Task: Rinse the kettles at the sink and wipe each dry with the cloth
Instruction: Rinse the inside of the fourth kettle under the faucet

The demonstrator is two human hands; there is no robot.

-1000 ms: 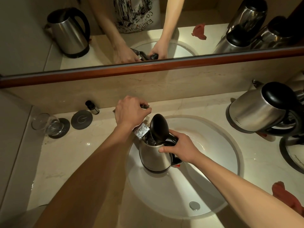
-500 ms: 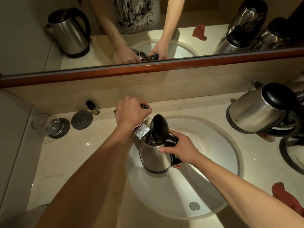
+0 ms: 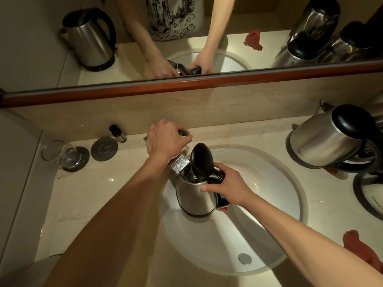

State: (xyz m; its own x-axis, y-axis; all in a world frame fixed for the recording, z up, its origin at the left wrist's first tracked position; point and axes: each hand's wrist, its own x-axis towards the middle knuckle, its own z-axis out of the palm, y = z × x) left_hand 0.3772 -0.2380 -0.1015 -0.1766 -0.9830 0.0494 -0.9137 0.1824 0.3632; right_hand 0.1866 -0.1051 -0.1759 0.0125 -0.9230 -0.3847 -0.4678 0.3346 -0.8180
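A steel kettle (image 3: pixel 194 196) with its black lid (image 3: pixel 202 160) flipped up sits in the white sink (image 3: pixel 269 214), its mouth under the tap spout (image 3: pixel 179 165). My right hand (image 3: pixel 226 186) grips the kettle's black handle. My left hand (image 3: pixel 165 139) is curled over the tap lever behind the spout. A second steel kettle (image 3: pixel 323 141) stands on the counter at the right. A red cloth (image 3: pixel 360 245) lies at the counter's front right.
A mirror (image 3: pixel 186 38) above the backsplash reflects more kettles. On the left counter stand a glass (image 3: pixel 60 154) on a coaster, a round dark coaster (image 3: pixel 104 149) and a small bottle (image 3: pixel 118 133). A kettle base ring (image 3: pixel 371 195) lies at the right edge.
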